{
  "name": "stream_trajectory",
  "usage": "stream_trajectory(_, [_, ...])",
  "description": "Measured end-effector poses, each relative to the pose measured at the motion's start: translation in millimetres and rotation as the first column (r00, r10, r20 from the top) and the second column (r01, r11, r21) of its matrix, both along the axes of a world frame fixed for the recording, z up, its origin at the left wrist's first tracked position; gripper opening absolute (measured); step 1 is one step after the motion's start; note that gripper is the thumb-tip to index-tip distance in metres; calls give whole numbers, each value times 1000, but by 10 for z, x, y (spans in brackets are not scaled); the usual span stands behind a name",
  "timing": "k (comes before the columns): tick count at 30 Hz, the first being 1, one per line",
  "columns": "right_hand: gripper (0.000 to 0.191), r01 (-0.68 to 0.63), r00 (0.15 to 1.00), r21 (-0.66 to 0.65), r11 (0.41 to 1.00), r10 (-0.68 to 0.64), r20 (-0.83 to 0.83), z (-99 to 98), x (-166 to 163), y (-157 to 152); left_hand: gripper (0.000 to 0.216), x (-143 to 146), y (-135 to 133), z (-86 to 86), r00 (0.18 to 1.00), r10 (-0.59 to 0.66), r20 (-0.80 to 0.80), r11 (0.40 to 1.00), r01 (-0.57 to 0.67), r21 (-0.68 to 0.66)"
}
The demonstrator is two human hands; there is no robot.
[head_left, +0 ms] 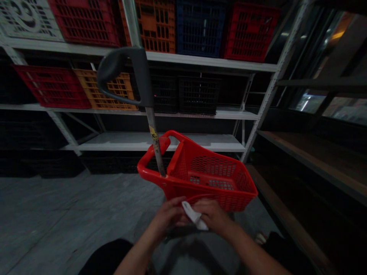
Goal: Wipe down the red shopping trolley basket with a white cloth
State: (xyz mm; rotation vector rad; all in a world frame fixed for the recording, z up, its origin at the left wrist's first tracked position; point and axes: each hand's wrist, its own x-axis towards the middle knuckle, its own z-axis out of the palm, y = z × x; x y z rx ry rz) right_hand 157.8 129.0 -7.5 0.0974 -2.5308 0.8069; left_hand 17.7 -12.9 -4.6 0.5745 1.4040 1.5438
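My left hand [168,215] and my right hand [212,214] meet low in the head view, both closed on a small white folded piece of paper or cloth [194,216] held between them. Just beyond them stands a red plastic shopping basket [200,173] on the floor, with nothing visible inside it. Its grey pull handle [126,76] rises on a metal rod [155,141] at the basket's left end. My hands hover by the basket's near rim, and I cannot tell whether they touch it.
White metal shelving [160,141] runs across the back, carrying red [53,86], orange [110,91], blue [200,26] and black crates [199,93]. Dark wooden shelves [315,156] line the right side. Grey concrete floor [57,214] spreads to the left.
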Motion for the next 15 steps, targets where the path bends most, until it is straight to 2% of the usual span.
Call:
stream_trajectory(1, [40,57,998,-15,998,-57,-36,45,-23,87,38,-104,-38,54,970,107,-218,994,-109,-1])
stream_trajectory(2, [43,150,985,-18,988,-151,-83,89,-53,172,36,-219,-71,121,857,253,-449,966,-247,72])
stream_trajectory(3, [46,264,956,-10,964,-263,-131,125,-91,250,35,-343,-93,197,649,406,-643,909,-359,211])
stream_trajectory(4, [47,371,915,10,928,-364,-172,145,-139,315,36,-469,-103,278,403,507,-762,845,-408,346])
stream_trajectory(5, [47,452,879,41,891,-437,-193,145,-198,361,37,-592,-95,356,173,557,-812,791,-407,456])
stream_trajectory(6, [46,494,861,82,866,-473,-186,122,-266,384,38,-705,-71,427,-7,548,-836,773,-377,510])
stream_trajectory(7, [45,506,859,125,853,-486,-160,80,-343,382,38,-802,-32,483,-142,495,-857,782,-359,510])
stream_trajectory(9, [45,485,874,186,854,-476,-97,-40,-511,312,30,-934,68,545,-296,272,-916,866,-339,366])
stream_trajectory(11, [47,458,889,191,868,-449,-94,-148,-688,182,33,-980,159,542,-372,65,-926,907,-365,210])
stream_trajectory(13, [49,440,895,152,885,-420,-151,-195,-861,33,38,-972,211,507,-416,-24,-909,900,-405,162])
stream_trajectory(15, [48,410,900,111,905,-382,-207,-183,-1008,-93,39,-949,225,474,-443,-31,-896,885,-429,181])
